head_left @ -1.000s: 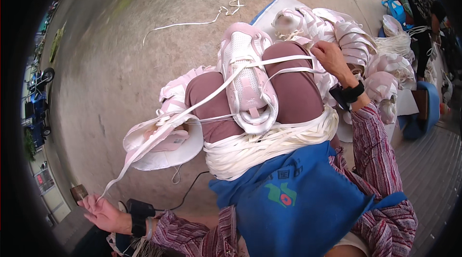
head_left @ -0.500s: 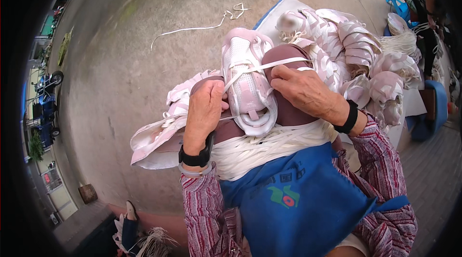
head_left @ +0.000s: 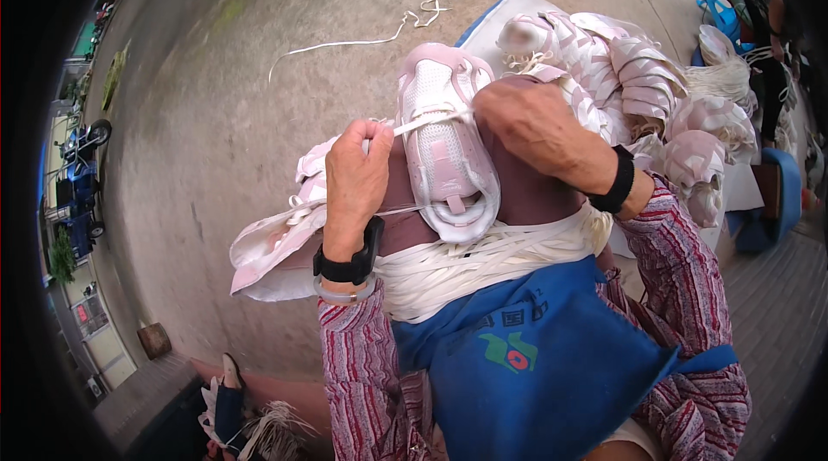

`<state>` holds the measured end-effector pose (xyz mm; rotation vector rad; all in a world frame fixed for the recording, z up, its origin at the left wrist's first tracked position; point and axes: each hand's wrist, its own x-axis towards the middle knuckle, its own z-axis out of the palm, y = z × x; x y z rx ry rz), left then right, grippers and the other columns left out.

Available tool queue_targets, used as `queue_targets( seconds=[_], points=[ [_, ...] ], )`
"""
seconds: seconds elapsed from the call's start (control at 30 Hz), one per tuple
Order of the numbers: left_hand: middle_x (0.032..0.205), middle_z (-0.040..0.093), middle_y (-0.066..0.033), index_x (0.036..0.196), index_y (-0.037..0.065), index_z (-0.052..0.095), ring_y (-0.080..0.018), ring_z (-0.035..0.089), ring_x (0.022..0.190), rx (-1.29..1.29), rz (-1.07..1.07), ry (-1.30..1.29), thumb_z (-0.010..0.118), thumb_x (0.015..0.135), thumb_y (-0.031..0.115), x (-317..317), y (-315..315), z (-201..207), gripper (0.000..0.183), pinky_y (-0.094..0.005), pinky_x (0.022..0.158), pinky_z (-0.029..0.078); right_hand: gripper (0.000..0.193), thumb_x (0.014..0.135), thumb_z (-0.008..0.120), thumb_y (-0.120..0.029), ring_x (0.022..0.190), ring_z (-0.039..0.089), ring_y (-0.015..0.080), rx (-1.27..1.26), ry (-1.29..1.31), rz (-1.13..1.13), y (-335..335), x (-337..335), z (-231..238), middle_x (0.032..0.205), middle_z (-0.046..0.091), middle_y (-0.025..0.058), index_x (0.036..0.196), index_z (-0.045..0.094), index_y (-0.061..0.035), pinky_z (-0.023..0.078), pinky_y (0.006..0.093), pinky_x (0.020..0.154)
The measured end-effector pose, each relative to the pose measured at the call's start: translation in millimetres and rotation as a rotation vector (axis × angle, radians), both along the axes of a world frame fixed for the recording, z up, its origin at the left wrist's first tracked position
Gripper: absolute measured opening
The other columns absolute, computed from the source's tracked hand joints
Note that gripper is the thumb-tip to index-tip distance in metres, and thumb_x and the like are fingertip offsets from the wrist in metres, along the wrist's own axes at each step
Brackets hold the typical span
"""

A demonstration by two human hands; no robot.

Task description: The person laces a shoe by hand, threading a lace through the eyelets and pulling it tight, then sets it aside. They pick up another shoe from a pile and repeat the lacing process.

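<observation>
A pink and white sneaker point(head_left: 450, 169) rests between my knees, its toe pointing away and its heel opening toward me. A flat white shoelace point(head_left: 429, 121) crosses its upper. On the left side of the sneaker, my left hand point(head_left: 358, 169) is closed, pinching the lace and drawing it out sideways. My right hand point(head_left: 539, 129) is curled at the right side, where the lace runs to its fingers; the fingertips are partly hidden and slightly blurred. A bundle of white laces point(head_left: 483, 267) lies across my lap, above a blue apron point(head_left: 535, 357).
Several pink and white shoe uppers point(head_left: 642, 73) are heaped on a sheet to the right. More uppers point(head_left: 280, 250) lie by my left thigh. One loose lace point(head_left: 345, 43) is on the concrete floor ahead. A blue chair point(head_left: 780, 198) stands at the right, and a motor tricycle point(head_left: 79, 176) far left.
My left hand has moved up and pulled the lace to the left. My right hand has risen and turned in over the sneaker's right edge. The lace now lies lower across the upper.
</observation>
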<state>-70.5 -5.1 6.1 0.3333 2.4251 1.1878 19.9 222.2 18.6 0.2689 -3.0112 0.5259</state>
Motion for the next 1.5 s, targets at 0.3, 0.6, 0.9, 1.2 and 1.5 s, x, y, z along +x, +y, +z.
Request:
queue_targets(
  seconds=[0.3,0.6,0.9,1.2,1.5],
  points=[
    [0.081,0.067,-0.0137,0.098,-0.002,0.062,-0.0205,0.064,0.076,-0.076,-0.117,0.237,0.055,0.093,0.023,-4,4,-15,0.027,-0.0330,0.071,0.049,0.015,0.090,0.052,-0.011,0.074,0.063,0.0391,-0.362,0.113,-0.174,19,10,11,0.078,0.063,0.0206,0.100,0.058,-0.0015,0.049,0.0425,0.064],
    [0.089,0.069,-0.0060,0.105,-0.001,0.059,-0.0088,0.058,0.071,0.262,-0.011,0.101,0.052,0.097,0.017,28,-14,-11,0.021,-0.0230,0.067,0.047,0.010,0.089,0.055,-0.010,0.076,0.061,0.0383,-0.422,0.079,-0.119,-11,31,-4,0.085,0.061,0.0184,0.093,0.059,-0.0012,0.048,0.0438,0.065],
    [0.077,0.065,-0.0116,0.091,-0.002,0.066,-0.0210,0.061,0.074,0.106,-0.065,0.025,0.061,0.089,0.020,15,-6,-8,0.023,-0.0318,0.071,0.047,0.013,0.085,0.061,-0.010,0.082,0.063,0.0333,-0.339,0.027,-0.207,-14,10,-7,0.087,0.064,0.0161,0.089,0.065,0.0018,0.049,0.0373,0.073],
    [0.073,0.065,-0.0078,0.094,0.002,0.066,-0.0141,0.062,0.059,0.114,0.007,-0.191,0.056,0.091,0.022,11,5,1,0.022,-0.0285,0.057,0.048,0.013,0.084,0.061,-0.009,0.079,0.063,0.0326,-0.374,0.040,-0.183,-15,6,-11,0.086,0.065,0.0157,0.086,0.065,0.0026,0.049,0.0371,0.071],
    [0.072,0.063,-0.0080,0.088,0.001,0.064,-0.0153,0.061,0.063,-0.019,-0.281,0.118,0.057,0.090,0.019,-11,1,-2,0.019,-0.0283,0.059,0.050,0.020,0.085,0.056,-0.015,0.070,0.063,0.0400,-0.423,-0.259,-0.251,-14,-14,3,0.072,0.062,0.0233,0.075,0.065,0.0007,0.049,0.0461,0.066]
  ],
)
